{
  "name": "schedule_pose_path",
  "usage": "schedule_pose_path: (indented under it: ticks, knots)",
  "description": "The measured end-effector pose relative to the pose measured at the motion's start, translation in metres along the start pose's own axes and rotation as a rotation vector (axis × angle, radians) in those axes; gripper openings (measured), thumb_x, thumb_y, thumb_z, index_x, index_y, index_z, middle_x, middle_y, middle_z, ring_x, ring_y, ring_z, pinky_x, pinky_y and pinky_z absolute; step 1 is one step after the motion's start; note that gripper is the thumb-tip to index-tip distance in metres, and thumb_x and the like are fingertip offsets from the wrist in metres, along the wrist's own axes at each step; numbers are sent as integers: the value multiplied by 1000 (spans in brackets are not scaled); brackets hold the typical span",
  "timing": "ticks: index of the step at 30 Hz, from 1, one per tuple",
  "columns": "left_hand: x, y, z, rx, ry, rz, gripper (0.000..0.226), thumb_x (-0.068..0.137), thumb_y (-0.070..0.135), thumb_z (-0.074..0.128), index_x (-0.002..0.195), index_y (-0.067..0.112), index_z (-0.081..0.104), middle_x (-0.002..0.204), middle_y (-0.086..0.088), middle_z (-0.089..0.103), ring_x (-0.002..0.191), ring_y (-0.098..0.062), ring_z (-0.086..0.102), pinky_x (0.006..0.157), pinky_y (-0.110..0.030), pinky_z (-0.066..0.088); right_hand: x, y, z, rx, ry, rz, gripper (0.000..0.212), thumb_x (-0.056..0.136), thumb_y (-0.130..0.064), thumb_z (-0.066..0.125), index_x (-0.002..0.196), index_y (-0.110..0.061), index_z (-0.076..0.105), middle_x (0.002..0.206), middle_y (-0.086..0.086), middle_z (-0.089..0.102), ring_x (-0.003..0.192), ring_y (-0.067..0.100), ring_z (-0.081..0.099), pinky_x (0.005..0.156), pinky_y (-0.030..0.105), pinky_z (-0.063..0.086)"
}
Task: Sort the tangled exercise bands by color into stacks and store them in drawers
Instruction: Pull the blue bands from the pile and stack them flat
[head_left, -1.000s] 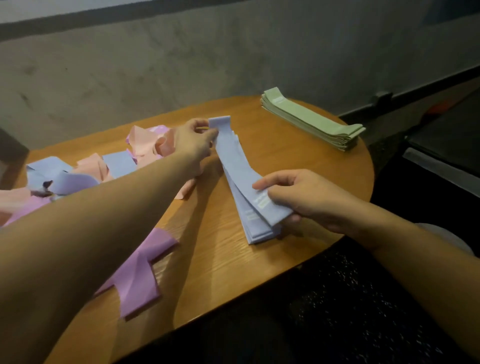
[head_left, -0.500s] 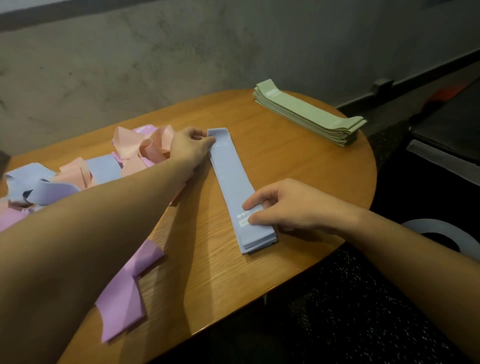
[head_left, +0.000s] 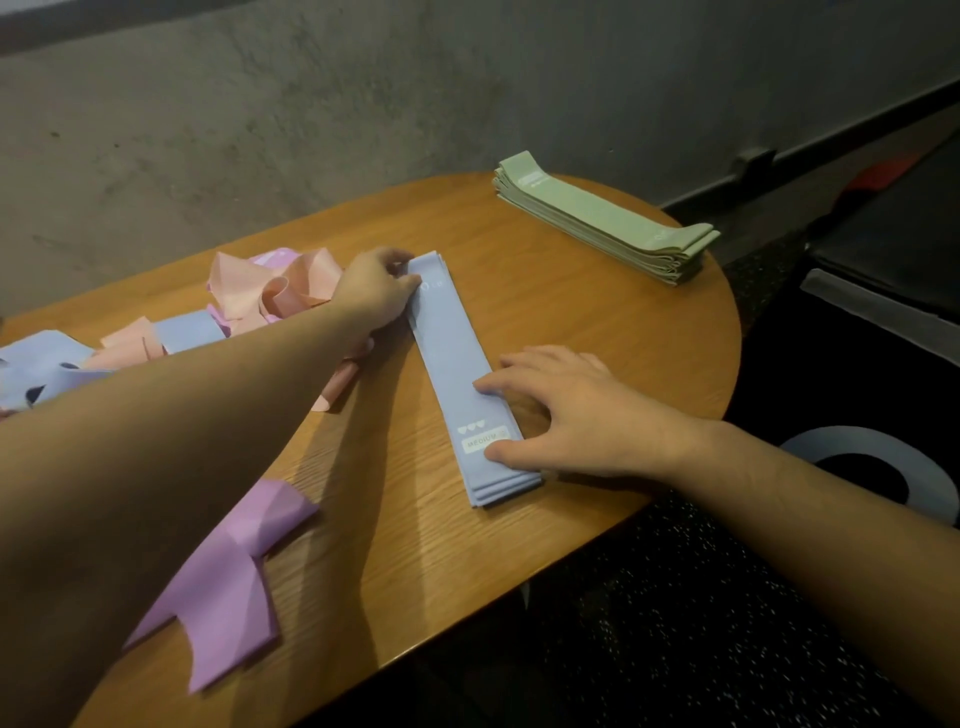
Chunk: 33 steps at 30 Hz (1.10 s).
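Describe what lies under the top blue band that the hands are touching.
Under the top blue band the edges of more blue bands show at the near end, a stack on the table. Their count and faces are covered.

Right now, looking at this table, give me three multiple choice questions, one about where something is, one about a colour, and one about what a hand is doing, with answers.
1. Where does the green stack lie?
A. On the table's far right part
B. Under the blue stack
C. On the floor

2. What colour is the band lying loose near the table's front edge?
A. Green
B. Purple
C. White

3. What is the right hand doing?
A. Lifting a pink band
B. Resting with spread fingers on the blue stack
C. Hanging off the table

Answers:
1 A, the green stack sits apart, near the far right rim.
2 B, the loose band beside the left forearm is purple.
3 B, its fingers lie flat on the near end of the blue stack, while the left hand holds the far end.
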<state>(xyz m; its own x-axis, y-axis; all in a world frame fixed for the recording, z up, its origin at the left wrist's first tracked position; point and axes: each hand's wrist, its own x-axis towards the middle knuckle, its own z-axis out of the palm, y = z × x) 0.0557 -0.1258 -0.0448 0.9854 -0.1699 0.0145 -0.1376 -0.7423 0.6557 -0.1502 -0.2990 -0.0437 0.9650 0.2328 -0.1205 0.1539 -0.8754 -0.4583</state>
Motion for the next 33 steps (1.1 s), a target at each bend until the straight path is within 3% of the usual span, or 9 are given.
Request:
schedule_pose_path:
  ticks: [6, 11, 13, 15, 17, 20, 26, 30, 33]
  knots:
    - [7, 6, -2, 175, -64, 105, 54, 100, 37, 58, 149, 17, 46, 149, -7, 49, 126, -26, 55, 102, -41, 51, 4, 1, 3, -11, -1, -33, 72, 87, -62, 60, 151, -40, 36, 161, -15, 26, 149, 6, 14, 123, 39, 6]
    - [11, 9, 3, 294, -91, 175, 49, 102, 32, 56, 148, 18, 46, 151, -8, 46, 125, -27, 53, 87, -30, 45, 3, 10, 7, -59, 57, -127, 64, 89, -68, 52, 147, -45, 39, 165, -18, 2, 151, 5, -5, 122, 41, 0]
    - [12, 8, 5, 305, -75, 166, 49, 103, 33, 55, 148, 17, 46, 151, -9, 44, 126, -28, 52, 86, -28, 41, 1, 13, 8, -62, 118, -240, 51, 92, -64, 52, 140, -46, 50, 163, -18, 17, 150, 5, 7, 122, 38, 7]
    - [14, 7, 7, 319, -69, 160, 50, 103, 35, 54, 149, 18, 46, 151, -10, 40, 127, -29, 51, 89, -29, 41, 1, 14, 10, -100, 175, -353, 36, 95, -57, 50, 124, -43, 64, 145, -16, 48, 139, 4, 35, 116, 40, 25]
    - [13, 5, 8, 330, -68, 149, 51, 103, 36, 53, 150, 18, 45, 153, -9, 37, 128, -29, 50, 90, -29, 43, 0, 14, 10, -140, 198, -421, 34, 96, -55, 47, 113, -39, 71, 127, -16, 61, 124, 4, 48, 105, 40, 37]
    - [13, 6, 8, 360, -80, 145, 52, 104, 38, 52, 151, 17, 44, 152, -11, 36, 129, -30, 50, 100, -36, 46, -2, 14, 8, -133, 169, -436, 40, 94, -63, 48, 114, -38, 72, 127, -14, 62, 121, 4, 49, 100, 37, 41]
    - [6, 9, -1, 360, -114, 131, 53, 104, 37, 52, 152, 17, 41, 156, -10, 32, 131, -29, 48, 103, -37, 46, -4, 9, 3, -180, 96, -399, 54, 84, -76, 44, 116, -41, 70, 133, -16, 58, 126, 3, 45, 104, 35, 38]
    - [-12, 8, -12, 264, -39, 167, 47, 102, 33, 54, 147, 20, 47, 153, -7, 30, 116, -21, 51, 77, -23, 50, -9, 3, 2, -144, 141, -387, 51, 83, -75, 51, 115, -40, 69, 130, -19, 58, 124, -2, 44, 105, 35, 37]
    - [-31, 4, -25, 237, 32, 233, 43, 101, 32, 56, 142, 23, 50, 149, -5, 33, 109, -18, 53, 79, -25, 49, -8, -4, 2, 4, 223, -366, 44, 88, -68, 53, 116, -37, 68, 122, -23, 60, 120, -3, 48, 102, 38, 42]
